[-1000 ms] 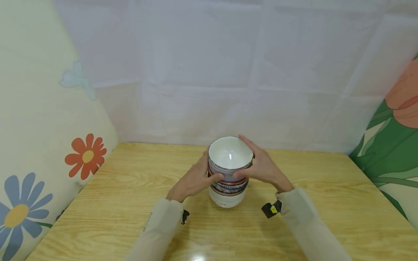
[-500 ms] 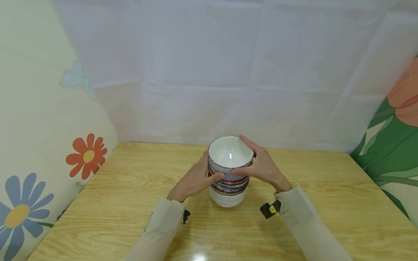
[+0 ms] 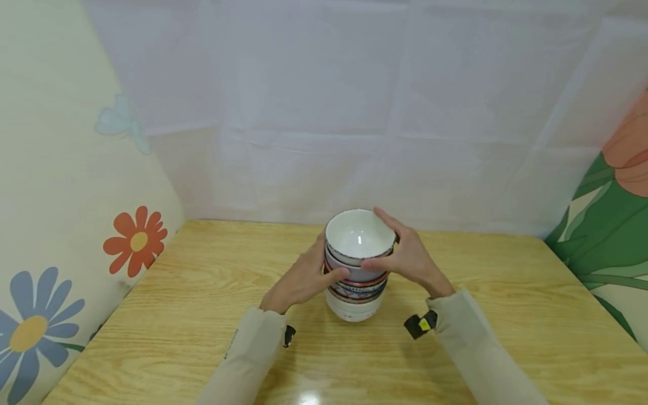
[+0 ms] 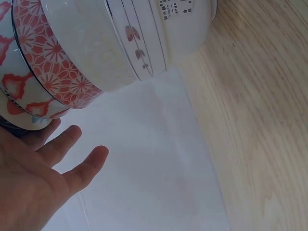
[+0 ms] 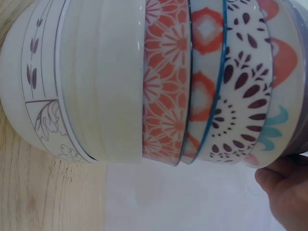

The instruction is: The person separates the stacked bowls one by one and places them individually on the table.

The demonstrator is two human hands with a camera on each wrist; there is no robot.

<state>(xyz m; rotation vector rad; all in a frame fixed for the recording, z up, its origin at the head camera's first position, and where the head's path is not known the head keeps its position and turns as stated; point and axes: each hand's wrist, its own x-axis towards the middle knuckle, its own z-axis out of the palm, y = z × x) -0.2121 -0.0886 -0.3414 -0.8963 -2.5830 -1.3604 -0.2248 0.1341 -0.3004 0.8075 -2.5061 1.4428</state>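
A table [image 3: 172,326] bears stacked bowls [image 3: 356,291] — label [image 4: 176,8] in left wrist view only.

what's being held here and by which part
The right hand grips the top bowl by its outer side near the rim; the left hand holds the lavender bowl beneath by its side.

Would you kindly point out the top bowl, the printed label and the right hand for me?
Top bowl [image 3: 359,233], head view, on its white inside.
Printed label [image 4: 176,8], left wrist view, on its middle.
Right hand [image 3: 411,259], head view, near the thumb's base.
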